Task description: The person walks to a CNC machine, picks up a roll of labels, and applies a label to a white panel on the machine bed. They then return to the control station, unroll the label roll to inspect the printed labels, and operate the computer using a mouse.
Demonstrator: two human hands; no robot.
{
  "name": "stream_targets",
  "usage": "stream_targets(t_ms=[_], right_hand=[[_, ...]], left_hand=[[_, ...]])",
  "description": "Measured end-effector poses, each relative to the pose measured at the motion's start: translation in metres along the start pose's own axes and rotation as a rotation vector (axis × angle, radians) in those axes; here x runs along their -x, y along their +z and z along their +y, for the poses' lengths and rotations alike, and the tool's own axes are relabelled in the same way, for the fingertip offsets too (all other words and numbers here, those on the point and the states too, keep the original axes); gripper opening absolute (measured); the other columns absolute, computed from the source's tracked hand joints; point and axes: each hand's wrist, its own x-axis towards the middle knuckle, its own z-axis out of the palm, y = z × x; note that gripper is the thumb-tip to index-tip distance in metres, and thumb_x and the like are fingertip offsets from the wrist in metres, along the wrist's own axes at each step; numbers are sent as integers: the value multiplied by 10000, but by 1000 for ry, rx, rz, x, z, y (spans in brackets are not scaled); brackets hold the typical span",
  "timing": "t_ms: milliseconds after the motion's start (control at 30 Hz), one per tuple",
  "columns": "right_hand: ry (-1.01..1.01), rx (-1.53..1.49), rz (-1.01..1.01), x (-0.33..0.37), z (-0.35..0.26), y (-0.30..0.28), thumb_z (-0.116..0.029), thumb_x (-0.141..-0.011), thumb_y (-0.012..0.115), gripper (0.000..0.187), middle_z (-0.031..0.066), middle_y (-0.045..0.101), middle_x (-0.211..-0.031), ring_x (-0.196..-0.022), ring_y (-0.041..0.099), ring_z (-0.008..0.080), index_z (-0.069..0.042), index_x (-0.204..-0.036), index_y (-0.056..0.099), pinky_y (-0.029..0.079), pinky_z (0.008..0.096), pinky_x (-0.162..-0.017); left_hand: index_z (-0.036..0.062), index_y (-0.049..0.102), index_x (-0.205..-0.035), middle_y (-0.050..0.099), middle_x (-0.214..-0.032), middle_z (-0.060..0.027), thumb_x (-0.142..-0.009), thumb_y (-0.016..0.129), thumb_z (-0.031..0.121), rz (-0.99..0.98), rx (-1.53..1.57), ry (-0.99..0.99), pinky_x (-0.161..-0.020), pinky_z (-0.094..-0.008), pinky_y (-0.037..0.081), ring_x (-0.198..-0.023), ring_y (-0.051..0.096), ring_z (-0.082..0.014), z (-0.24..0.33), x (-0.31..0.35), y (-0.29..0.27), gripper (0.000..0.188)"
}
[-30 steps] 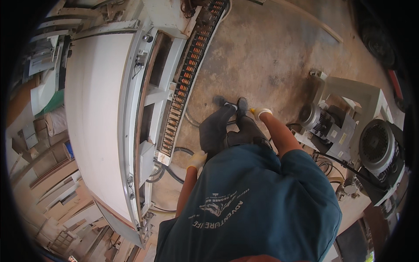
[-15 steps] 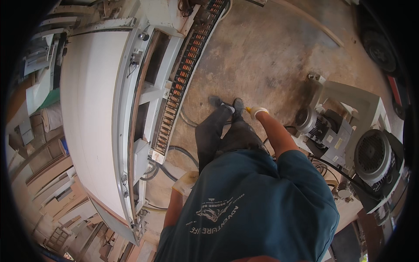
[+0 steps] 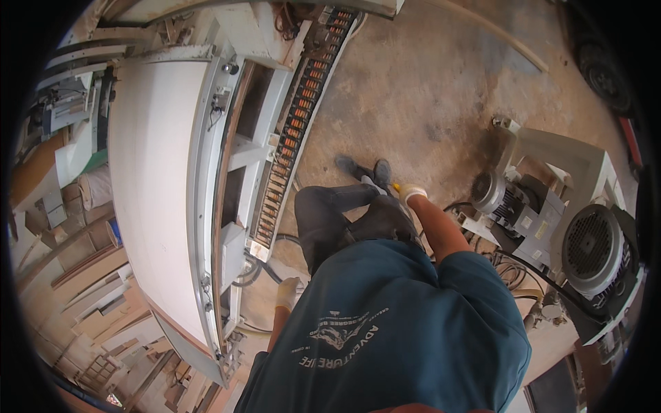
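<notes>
My right hand, in a whitish work glove, hangs ahead of my right hip, closed around a small yellow object. Only a bit of that object shows past the glove, so its kind stays unclear. On the other side, my left hand, gloved too, hangs low beside my left hip. My shirt partly covers that arm, and the fingers cannot be made out. A long machine with a white panel on its bed lies to my left, apart from the left hand.
A cable chain runs along the machine's near side, with black cables looped on the floor below. To my right stand electric motors on a pale metal frame. Wooden offcuts crowd the far left; a wooden strip lies ahead.
My legs have moved in a step, the left knee bending outward. My left hand has drawn closer to my side. The right hand keeps the yellow object, and the surroundings shift slightly rightward.
</notes>
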Motion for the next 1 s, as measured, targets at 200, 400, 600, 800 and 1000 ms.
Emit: stream_targets(t_ms=[200, 400, 600, 800, 1000], right_hand=[[-128, 83, 8, 5, 24, 3, -164, -830, 741, 371, 212, 799, -1120, -972, 782, 399, -87, -1190, 792, 622, 511, -786], [-308, -281, -180, 91, -15, -98, -163, -963, 659, 274, 117, 767, -868, -694, 735, 233, 3, -1167, 736, 594, 392, -623], [-631, -191, -143, 183, -89, -189, -160, -972, 674, 237, 88, 736, -877, -777, 711, 201, -31, -1169, 695, 572, 370, -737], [-589, -413, 520, 191, -138, -235, -145, -996, 616, 246, 113, 723, -889, -709, 687, 226, -22, -1206, 653, 558, 392, -711], [-607, -369, 467, 208, -152, -247, -134, -991, 631, 332, 116, 712, -834, -709, 692, 225, -14, -1301, 637, 558, 387, -705]], left_hand=[[23, 747, -1053, 695, -850, -37, -1006, 687, 251, 182, 806, -565, -637, -309, 516, -693, 636, -144, 31, -78, -1, 241], [57, 685, -1207, 723, -1074, -45, -1072, 629, 436, 182, 899, -244, -821, -401, 543, -1010, 667, -238, 101, -181, -53, 407], [72, 654, -1373, 709, -1323, -140, -1030, 673, 490, 232, 1116, -183, -960, -479, 578, -1200, 686, -293, 156, -243, -144, 540], [19, 648, -1357, 730, -1234, -156, -1029, 670, 454, 376, 1235, -46, -908, -416, 602, -1086, 716, -287, 139, -241, -177, 545], [52, 652, -1367, 724, -1313, -174, -1042, 653, 462, 308, 1372, -218, -950, -506, 591, -1138, 719, -329, 94, -247, -130, 523]])
